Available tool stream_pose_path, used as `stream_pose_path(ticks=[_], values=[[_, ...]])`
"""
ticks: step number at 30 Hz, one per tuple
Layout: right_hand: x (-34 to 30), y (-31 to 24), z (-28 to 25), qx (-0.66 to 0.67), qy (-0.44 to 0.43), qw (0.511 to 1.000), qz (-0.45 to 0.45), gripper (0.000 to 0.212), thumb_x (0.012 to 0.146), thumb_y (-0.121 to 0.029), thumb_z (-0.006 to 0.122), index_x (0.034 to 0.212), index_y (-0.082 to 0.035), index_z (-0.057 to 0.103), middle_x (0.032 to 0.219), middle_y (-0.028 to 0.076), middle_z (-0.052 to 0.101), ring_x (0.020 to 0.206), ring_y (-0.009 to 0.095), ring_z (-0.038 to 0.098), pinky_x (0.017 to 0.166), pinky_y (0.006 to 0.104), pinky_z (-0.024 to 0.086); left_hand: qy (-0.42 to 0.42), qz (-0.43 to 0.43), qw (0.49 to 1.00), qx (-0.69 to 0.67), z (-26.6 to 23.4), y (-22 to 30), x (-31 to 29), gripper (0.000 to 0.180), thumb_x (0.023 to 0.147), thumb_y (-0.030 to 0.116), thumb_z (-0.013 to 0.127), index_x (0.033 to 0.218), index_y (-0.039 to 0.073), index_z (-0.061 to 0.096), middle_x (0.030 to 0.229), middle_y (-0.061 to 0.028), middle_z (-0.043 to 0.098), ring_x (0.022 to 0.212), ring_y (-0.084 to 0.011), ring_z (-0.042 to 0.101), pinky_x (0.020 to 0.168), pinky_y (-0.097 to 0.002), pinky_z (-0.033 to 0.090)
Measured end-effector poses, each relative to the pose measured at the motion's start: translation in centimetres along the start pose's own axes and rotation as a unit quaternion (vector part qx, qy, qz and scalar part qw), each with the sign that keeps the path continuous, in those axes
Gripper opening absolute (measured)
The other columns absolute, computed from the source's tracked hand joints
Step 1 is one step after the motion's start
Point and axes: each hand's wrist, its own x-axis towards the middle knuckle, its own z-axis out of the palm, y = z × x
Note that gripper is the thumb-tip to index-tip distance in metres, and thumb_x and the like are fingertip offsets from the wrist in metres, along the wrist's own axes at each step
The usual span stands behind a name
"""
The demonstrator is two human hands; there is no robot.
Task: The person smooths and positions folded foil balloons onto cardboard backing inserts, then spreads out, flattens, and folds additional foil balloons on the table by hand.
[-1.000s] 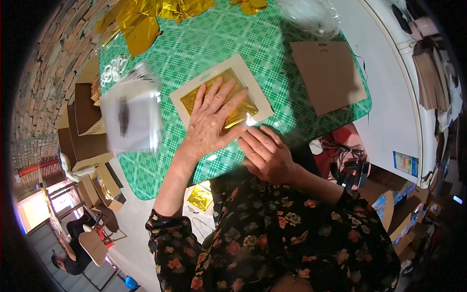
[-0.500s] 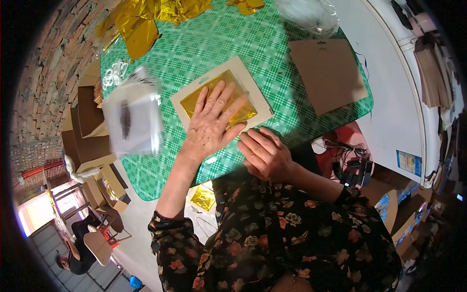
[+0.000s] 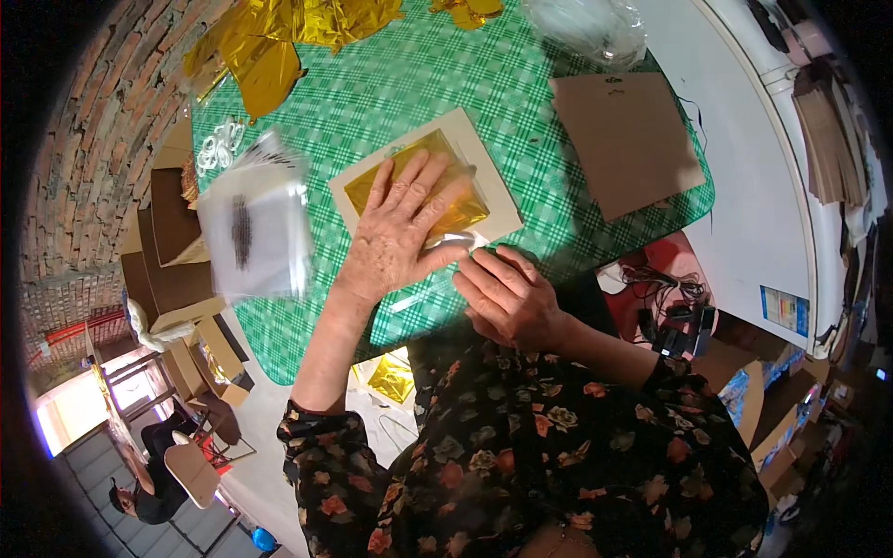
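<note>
Lying flat and spread, the left hand (image 3: 391, 240) partly covers one gold square (image 3: 462, 212) on one card (image 3: 496, 200), while the right hand (image 3: 510, 296) curls nearby, its grip impossible to tell, with one bag stack (image 3: 270, 228) and one other card (image 3: 628, 139) also on the bench (image 3: 446, 74).
</note>
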Motion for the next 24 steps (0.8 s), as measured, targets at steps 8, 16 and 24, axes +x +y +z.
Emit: stream_pose_path(ticks=[8, 16, 24], values=[[0.1, 0.0, 0.0, 0.004, 0.003, 1.0, 0.002, 0.037, 0.087, -0.02, 0.062, 0.119, -0.002, 0.068, 0.128, 0.013, 0.066, 0.124, 0.028, 0.058, 0.111, 0.0453, 0.04, -0.017, -0.006, 1.0, -0.011, 0.3, -1.4, 0.4, 0.063, 0.1, 0.054, 0.049, 0.152, 0.018, 0.047, 0.16, -0.0122, 0.038, 0.152, -0.0337, 0.028, 0.126, -0.0566, 0.013], [0.1, -0.2, 0.1, -0.027, 0.033, 0.999, 0.004, 0.036, 0.088, -0.02, 0.061, 0.119, -0.004, 0.069, 0.126, 0.011, 0.067, 0.124, 0.026, 0.057, 0.114, 0.043, 0.039, -0.035, -0.021, 0.999, 0.016, 0.7, -0.9, 0.7, 0.062, 0.099, 0.054, 0.05, 0.153, 0.023, 0.045, 0.162, -0.012, 0.034, 0.153, -0.0337, 0.023, 0.126, -0.0567, 0.011], [-0.1, -0.5, -1.0, -0.002, -0.004, 1.0, 0.003, 0.036, 0.086, -0.016, 0.063, 0.12, -0.004, 0.067, 0.127, 0.012, 0.064, 0.124, 0.027, 0.057, 0.113, 0.0457, 0.039, -0.024, -0.002, 0.999, 0.041, 1.1, -1.2, 0.4, 0.067, 0.095, 0.059, 0.054, 0.154, 0.029, 0.044, 0.163, -0.012, 0.032, 0.153, -0.0344, 0.023, 0.125, -0.0589, 0.013]])
